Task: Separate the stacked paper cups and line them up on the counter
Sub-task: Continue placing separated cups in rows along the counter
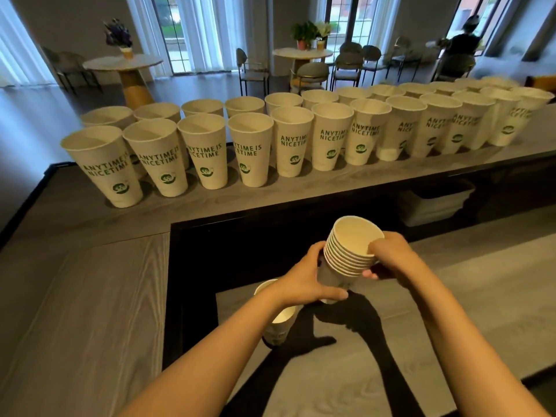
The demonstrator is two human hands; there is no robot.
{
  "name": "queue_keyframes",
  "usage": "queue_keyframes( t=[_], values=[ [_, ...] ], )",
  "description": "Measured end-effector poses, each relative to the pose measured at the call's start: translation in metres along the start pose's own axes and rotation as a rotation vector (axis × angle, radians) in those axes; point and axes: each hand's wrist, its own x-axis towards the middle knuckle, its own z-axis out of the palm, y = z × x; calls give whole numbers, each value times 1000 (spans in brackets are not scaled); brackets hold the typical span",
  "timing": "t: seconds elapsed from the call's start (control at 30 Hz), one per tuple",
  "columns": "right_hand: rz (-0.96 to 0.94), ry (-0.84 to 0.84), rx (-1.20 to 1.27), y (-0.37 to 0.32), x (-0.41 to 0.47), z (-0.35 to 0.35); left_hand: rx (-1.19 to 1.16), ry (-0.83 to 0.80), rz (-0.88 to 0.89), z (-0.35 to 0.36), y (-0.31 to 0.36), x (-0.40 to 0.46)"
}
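A stack of several nested white paper cups (350,248) is held above the lower work surface, its open mouths tilted toward me. My left hand (307,281) grips the lower body of the stack from the left. My right hand (388,255) pinches the rim of the top cup, thumb over the edge and fingers underneath. Two long rows of separated white cups (249,149) with green lettering stand upright along the raised grey counter (210,206).
Another short stack of cups (278,323) stands on the lower grey work surface (421,341), partly hidden under my left forearm. A white container (436,203) sits on a shelf under the counter. Beyond the counter are round tables, chairs and a person at far right.
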Motion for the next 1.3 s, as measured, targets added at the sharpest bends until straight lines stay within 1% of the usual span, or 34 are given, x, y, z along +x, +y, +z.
queue_keyframes(
  t=[0.07, 0.13, 0.2, 0.23, 0.33, 0.37, 0.43, 0.5, 0.57, 0.63, 0.73, 0.77, 0.83, 0.9, 0.97, 1.0, 1.13, 1.23, 1.3],
  values=[
    [-53, -135, 37, -40, -25, -13, -73, 80, 81, -8, 10, -7],
    [-123, -267, 59, -72, -51, -19, -164, 221, 138, -19, 21, -17],
    [-241, -356, 48, -96, -69, -23, -222, 307, 201, -34, 33, -30],
    [-334, -372, 21, -105, -78, -22, -255, 316, 222, -42, 38, -38],
    [-733, -353, -73, -131, -95, -22, -420, 338, 223, -64, 49, -70],
    [-824, -400, -79, -139, -101, -20, -474, 343, 208, -69, 49, -81],
    [-897, -574, -93, -152, -107, -11, -545, 387, 170, -77, 43, -104],
    [-916, -697, -103, -162, -110, 4, -585, 432, 118, -84, 38, -127],
    [-921, -764, -64, -175, -111, 26, -602, 464, 85, -99, 32, -148],
    [-905, -840, 17, -187, -112, 51, -655, 500, 64, -113, 27, -164],
    [-801, -957, 201, -203, -119, 88, -716, 541, 68, -133, 16, -181],
    [-760, -962, 273, -209, -125, 100, -732, 550, 74, -140, 10, -186],
    [-709, -907, 412, -221, -136, 122, -721, 561, 73, -153, -2, -195],
    [-713, -788, 510, -232, -142, 140, -688, 559, 61, -165, -13, -202],
    [-689, -688, 551, -240, -144, 156, -663, 568, 63, -174, -23, -206],
    [-659, -688, 541, -243, -146, 165, -652, 566, 70, -179, -26, -208],
    [-614, -886, 341, -249, -164, 195, -689, 535, 133, -191, -33, -220],
    [-722, -976, 208, -254, -175, 207, -720, 562, 154, -202, -41, -231],
    [-770, -983, 173, -259, -179, 217, -727, 603, 158, -210, -45, -240]
  ],
)
